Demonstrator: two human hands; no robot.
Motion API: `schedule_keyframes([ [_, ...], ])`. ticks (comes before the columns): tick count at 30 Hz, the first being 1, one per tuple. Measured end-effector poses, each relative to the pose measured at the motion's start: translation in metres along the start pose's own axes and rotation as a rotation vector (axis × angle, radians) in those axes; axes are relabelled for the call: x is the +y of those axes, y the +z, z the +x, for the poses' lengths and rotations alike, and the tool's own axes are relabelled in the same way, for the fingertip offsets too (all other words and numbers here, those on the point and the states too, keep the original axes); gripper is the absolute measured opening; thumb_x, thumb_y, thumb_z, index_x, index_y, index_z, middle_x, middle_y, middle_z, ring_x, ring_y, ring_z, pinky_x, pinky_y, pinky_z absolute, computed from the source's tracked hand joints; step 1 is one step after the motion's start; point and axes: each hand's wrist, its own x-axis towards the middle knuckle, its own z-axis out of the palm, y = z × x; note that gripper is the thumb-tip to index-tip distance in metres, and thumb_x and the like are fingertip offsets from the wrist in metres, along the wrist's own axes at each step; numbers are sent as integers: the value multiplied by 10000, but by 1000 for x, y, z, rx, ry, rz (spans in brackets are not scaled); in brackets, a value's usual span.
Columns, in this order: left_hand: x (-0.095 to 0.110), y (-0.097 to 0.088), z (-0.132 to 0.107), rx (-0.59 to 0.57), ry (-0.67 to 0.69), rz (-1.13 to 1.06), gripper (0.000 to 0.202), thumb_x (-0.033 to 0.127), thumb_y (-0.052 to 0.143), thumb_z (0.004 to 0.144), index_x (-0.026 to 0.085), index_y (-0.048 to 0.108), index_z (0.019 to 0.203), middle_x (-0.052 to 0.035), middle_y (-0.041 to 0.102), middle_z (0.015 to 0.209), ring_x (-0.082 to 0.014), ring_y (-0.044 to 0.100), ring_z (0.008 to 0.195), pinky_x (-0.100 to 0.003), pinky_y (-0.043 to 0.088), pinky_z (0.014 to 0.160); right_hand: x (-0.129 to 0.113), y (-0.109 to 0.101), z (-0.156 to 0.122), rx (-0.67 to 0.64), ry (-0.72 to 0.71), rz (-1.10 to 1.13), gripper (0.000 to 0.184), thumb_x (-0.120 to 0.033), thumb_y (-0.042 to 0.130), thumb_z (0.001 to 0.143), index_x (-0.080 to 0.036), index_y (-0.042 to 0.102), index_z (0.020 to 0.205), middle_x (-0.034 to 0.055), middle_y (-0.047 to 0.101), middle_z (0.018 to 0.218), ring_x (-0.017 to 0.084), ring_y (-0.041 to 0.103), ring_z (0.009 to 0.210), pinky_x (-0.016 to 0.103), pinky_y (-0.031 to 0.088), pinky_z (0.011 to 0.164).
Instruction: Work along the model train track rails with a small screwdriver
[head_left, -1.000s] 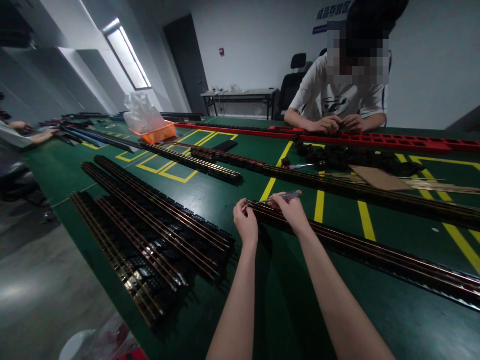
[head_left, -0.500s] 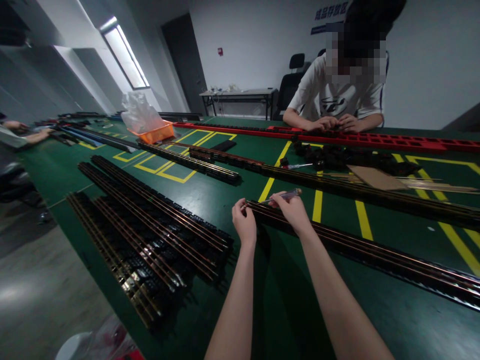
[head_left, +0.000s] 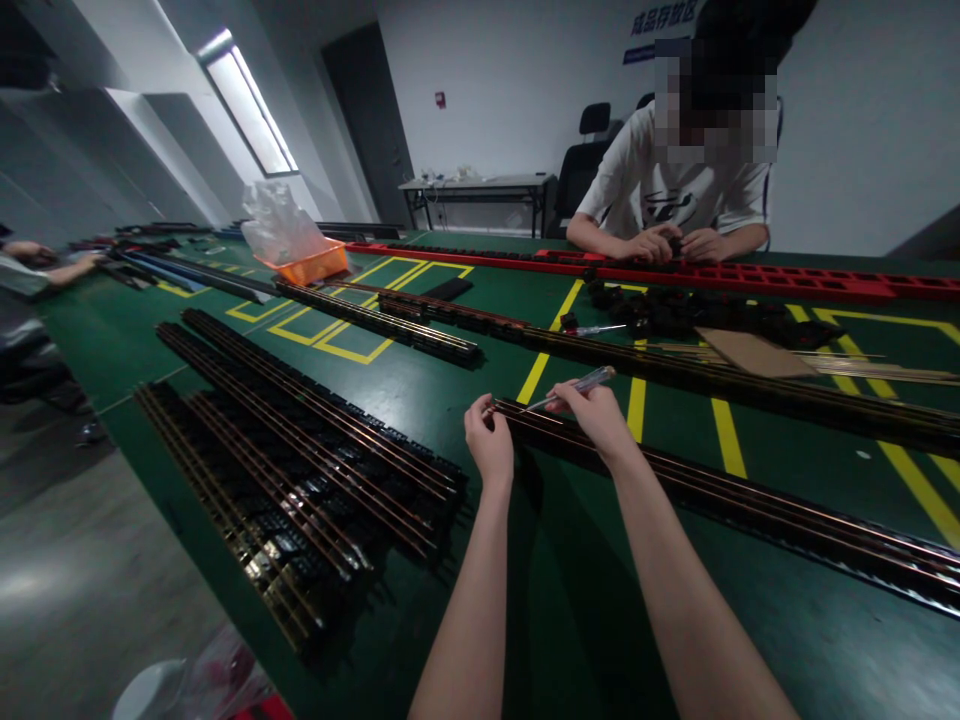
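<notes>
A long black rail with copper strips [head_left: 705,480] lies slanting across the table in front of me. My left hand [head_left: 489,440] is closed at its far left end, thumb and fingers pinched around the tip of the rail. My right hand [head_left: 589,408] grips a screwdriver [head_left: 596,378] with a clear handle. Its thin shaft points down and left, with the tip at or just above the strips, a short way from my left fingers. Left of my arms lie several similar black rails with copper strips [head_left: 300,440], side by side.
Across the green table [head_left: 450,650], a person in a white shirt [head_left: 675,190] handles small dark parts over a red rack [head_left: 810,280]. Farther back are an orange bin [head_left: 315,265], a second screwdriver [head_left: 600,330], cardboard [head_left: 754,353] and black parts [head_left: 705,312]. Another person's arm [head_left: 71,268] reaches in at far left.
My right hand has shifted slightly right, away from my left hand, and the screwdriver's shaft now shows more. My left hand stays at the rail's end.
</notes>
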Motion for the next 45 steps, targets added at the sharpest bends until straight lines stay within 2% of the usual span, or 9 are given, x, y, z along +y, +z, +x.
schedule_keyframes([
  [11,2,0,0,-5,-6,-14,259,103,481,782,170,612,995,-58,578,1026,-126,604,894,-262,481,860,7,-3,3,-21,-18,-5,180,-304,567,776,-162,659,715,67,704,727,187,672,724,351,520,799],
  [30,8,-3,-2,-16,-20,12,248,91,487,783,172,623,975,-59,579,1031,-130,612,891,-264,490,855,-14,-18,-5,21,149,50,179,-148,551,757,-161,641,604,40,671,627,161,646,649,313,529,748],
  [45,11,-3,-2,-30,-26,32,246,86,480,793,154,617,985,-67,580,1046,-133,609,916,-273,485,881,-8,-26,-2,25,157,69,164,-130,549,736,-152,640,602,25,654,592,136,634,618,248,507,678],
])
